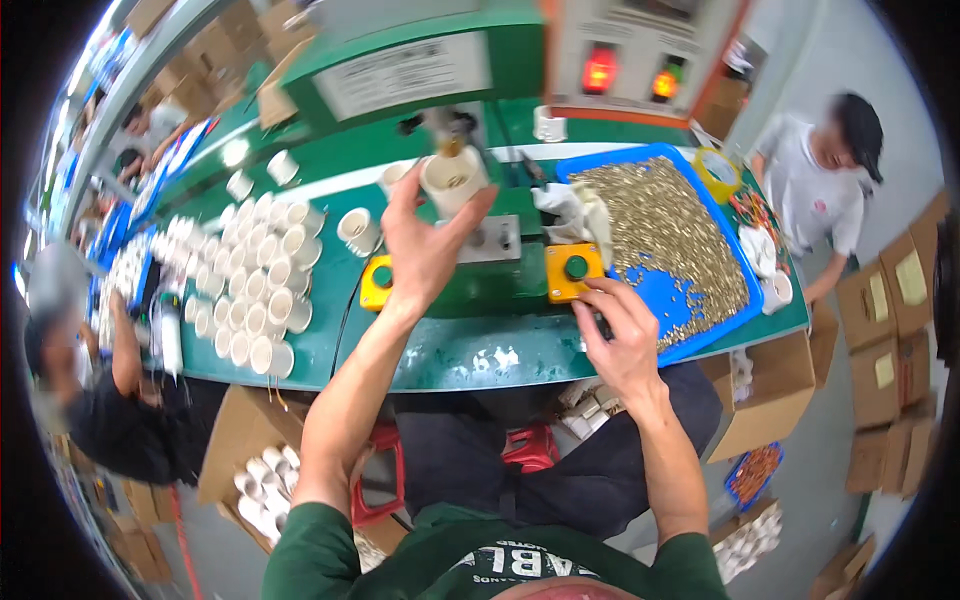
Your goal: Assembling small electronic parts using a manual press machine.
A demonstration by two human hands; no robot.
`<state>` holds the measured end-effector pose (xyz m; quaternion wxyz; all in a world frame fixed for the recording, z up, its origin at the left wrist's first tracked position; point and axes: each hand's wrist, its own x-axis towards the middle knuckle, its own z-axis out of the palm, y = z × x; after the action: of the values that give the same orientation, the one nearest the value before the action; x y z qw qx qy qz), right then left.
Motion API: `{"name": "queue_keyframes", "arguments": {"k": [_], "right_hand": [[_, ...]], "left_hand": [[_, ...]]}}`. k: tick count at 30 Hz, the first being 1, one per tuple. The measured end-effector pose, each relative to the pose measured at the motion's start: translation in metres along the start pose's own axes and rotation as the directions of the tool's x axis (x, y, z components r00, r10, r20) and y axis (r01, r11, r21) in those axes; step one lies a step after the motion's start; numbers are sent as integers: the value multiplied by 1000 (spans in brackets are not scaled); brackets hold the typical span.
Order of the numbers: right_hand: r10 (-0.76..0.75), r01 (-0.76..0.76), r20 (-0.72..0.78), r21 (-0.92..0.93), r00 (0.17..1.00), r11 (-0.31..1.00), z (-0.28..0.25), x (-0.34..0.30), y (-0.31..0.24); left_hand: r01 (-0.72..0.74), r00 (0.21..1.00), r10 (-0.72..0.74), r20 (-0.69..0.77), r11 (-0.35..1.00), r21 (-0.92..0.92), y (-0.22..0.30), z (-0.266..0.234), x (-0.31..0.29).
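Note:
My left hand (pixel 428 248) is closed around a white cup-shaped part (pixel 452 182), thumb on its right side and fingers on its left. The part is upright with its open mouth up, and something brass-coloured shows inside. Right above it is the metal tip (pixel 450 145) of a green press (pixel 400 65). Beneath the hand lies a metal fixture block (pixel 490 240). My right hand (pixel 622 338) is beside a yellow button box (pixel 574 270) with a green button. Its fingers are bent with the tips close together at the box's lower edge; what they hold, if anything, is hidden.
On the left of the green table (pixel 430 360) stand many white cup-shaped parts (pixel 265 260). A blue tray (pixel 640 285) of small brass pieces lies right. Another yellow button box (pixel 377 283) sits left of the press. Cartons (pixel 770 395) flank my legs. Co-workers (pixel 815 180) are at both sides.

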<state>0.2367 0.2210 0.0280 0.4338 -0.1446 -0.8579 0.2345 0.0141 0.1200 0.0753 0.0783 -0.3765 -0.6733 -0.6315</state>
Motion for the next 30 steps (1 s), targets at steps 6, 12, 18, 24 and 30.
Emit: {"name": "queue_keyframes", "arguments": {"k": [6, 12, 18, 24, 30], "right_hand": [[20, -21, -18, -88, 1000, 996, -12, 1, -8], [74, -70, 30, -112, 997, 991, -18, 0, -3], [88, -84, 32, -108, 996, 991, -14, 2, 11], [107, -105, 7, -158, 994, 982, -19, 6, 32], [141, -164, -111, -227, 984, 960, -22, 0, 45]], "left_hand": [[22, 990, -10, -141, 996, 83, 8, -58, -13], [128, 817, 29, -576, 965, 231, -42, -291, -28], [690, 609, -83, -789, 547, 475, -123, -459, -88], [685, 706, -369, -604, 572, 451, -140, -453, -85], [250, 906, 192, -376, 475, 844, -133, -452, -17]]}}
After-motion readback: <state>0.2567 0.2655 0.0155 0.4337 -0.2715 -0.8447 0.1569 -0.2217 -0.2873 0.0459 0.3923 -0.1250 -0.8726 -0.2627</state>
